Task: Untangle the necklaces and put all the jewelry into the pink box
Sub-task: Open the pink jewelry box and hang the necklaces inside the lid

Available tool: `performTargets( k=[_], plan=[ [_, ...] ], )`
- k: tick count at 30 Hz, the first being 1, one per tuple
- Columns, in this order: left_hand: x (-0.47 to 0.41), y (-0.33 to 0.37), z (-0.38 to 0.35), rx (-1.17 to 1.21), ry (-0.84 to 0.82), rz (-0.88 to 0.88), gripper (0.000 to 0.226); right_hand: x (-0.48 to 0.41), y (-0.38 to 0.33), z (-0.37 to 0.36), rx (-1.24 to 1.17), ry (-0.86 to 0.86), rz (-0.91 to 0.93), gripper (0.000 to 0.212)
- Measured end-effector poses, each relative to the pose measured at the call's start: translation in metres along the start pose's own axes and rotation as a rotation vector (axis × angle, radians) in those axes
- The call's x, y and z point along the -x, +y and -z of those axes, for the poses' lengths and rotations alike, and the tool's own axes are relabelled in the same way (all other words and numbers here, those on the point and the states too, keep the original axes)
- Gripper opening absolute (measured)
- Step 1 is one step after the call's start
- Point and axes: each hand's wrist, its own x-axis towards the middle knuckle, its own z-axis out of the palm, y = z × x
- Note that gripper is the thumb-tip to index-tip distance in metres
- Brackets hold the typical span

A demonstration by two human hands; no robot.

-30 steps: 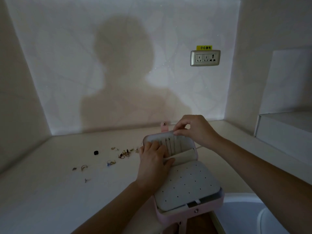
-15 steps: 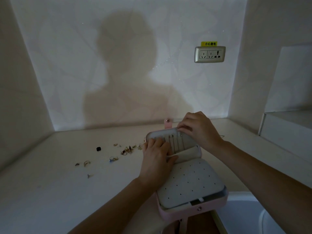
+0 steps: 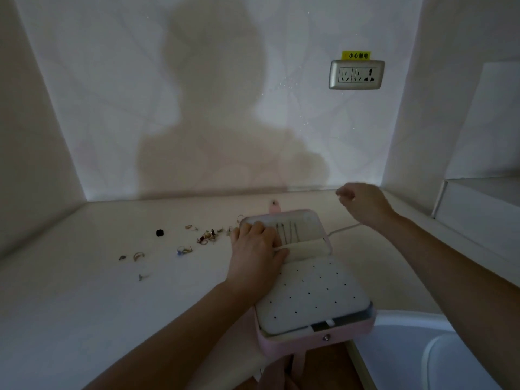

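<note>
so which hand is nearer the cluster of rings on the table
Left. The left hand rests on the open lid of the pink box, just beside the cluster of rings; the right hand hovers beyond the box.

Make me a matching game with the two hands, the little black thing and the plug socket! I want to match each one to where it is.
Things:
1. left hand
2. right hand
3. little black thing
4. plug socket

Places:
A. high on the wall
B. on the table, left of the pink box
C. up in the air, behind and to the right of the box
D. resting on the inside of the box's open lid

Pairs: 1-D, 2-C, 3-B, 4-A
</note>
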Motion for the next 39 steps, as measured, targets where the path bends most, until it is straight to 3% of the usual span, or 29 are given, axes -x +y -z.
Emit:
performTargets(
  k=[3, 6, 11, 16, 23, 30, 32, 34, 39],
  plan=[
    [-0.002, 0.000, 0.000, -0.036, -0.100, 0.077, 0.023, 0.006, 0.024, -0.020, 0.094, -0.305, -0.096, 0.036],
    [-0.003, 0.001, -0.001, -0.071, -0.155, 0.114, 0.021, 0.019, 0.034, -0.038, 0.145, -0.448, -0.106, 0.045],
    [-0.006, 0.000, -0.002, -0.119, -0.195, 0.147, 0.019, 0.022, 0.043, -0.049, 0.275, -0.428, -0.112, 0.051],
    [-0.008, -0.003, -0.003, -0.133, -0.191, 0.104, 0.018, 0.038, 0.051, -0.043, 0.364, -0.438, -0.240, 0.064],
    [-0.020, 0.001, 0.001, -0.117, -0.364, -0.016, 0.027, 0.086, 0.059, -0.001, 0.401, -0.485, -0.346, 0.063],
    [-0.056, 0.050, 0.000, -0.037, -0.505, -0.232, 0.027, 0.119, 0.061, 0.023, 0.393, -0.519, -0.305, 0.065],
    [-0.069, 0.069, -0.011, -0.030, -0.549, -0.280, 0.028, 0.126, 0.065, 0.035, 0.371, -0.483, -0.279, 0.058],
    [-0.081, 0.087, -0.025, -0.027, -0.621, -0.307, 0.031, 0.128, 0.076, 0.052, 0.274, -0.324, -0.266, 0.035],
    [-0.099, 0.107, -0.057, -0.019, -0.727, -0.272, 0.037, 0.116, 0.121, 0.081, 0.073, -0.112, -0.459, 0.017]
  ],
)
